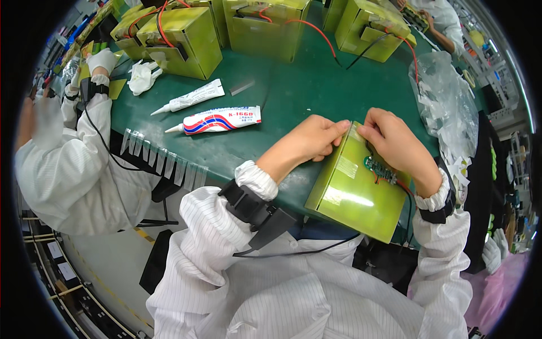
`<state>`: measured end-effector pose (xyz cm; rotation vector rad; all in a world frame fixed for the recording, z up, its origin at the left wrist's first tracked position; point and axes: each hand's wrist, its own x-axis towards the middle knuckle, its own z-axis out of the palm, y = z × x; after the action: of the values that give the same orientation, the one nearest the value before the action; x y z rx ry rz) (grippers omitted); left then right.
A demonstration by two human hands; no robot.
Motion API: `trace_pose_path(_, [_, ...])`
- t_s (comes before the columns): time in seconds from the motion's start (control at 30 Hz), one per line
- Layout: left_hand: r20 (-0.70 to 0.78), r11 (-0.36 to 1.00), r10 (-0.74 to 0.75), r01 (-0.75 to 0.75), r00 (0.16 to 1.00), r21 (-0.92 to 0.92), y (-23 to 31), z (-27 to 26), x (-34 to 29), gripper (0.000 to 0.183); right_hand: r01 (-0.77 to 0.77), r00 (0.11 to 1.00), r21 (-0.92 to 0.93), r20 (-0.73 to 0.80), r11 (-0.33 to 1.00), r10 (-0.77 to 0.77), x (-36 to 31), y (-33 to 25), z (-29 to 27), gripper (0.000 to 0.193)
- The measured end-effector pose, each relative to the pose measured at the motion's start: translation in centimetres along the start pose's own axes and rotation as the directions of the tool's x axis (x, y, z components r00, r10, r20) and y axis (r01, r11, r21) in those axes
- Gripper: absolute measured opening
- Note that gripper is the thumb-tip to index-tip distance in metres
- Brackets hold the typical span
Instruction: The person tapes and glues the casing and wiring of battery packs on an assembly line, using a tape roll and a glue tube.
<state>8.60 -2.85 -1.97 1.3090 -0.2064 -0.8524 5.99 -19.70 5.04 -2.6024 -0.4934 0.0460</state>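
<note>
**Green pack tilted at the bench's near edge**

Head view: the yellow-green pack leans over the bench edge, long axis running from the person up-left. Left hand and right hand fingers pinch its far top edge. Two glue tubes lie left; open green surface beyond.

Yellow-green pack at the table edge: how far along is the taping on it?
Looks done: a clear tape strip already lies across the yellow-green pack, and its small circuit board with wires is in place. In hand: the left hand and right hand press at the pack's top edge. Probably left: more cut tape strips hang from the green table edge, unused.
</note>
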Motion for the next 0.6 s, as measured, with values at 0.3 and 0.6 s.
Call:
trace_pose_path(0.3, [-0.103, 0.832, -0.192, 0.217, 0.976, 0.51, 1.5, 0.0, 0.7, 0.048, -0.137, 0.981, 0.213, -0.108, 0.968, 0.162, -1.9, 0.3, 1.0, 0.023])
trace_pose_path(0.6, [-0.357, 0.892, 0.295, -0.121, 0.886, 0.436, -0.4, 0.8, 0.7, 0.033, -0.113, 0.923, 0.288, -0.324, 0.951, 0.208, -2.4, 1.6, 2.1, 0.024])
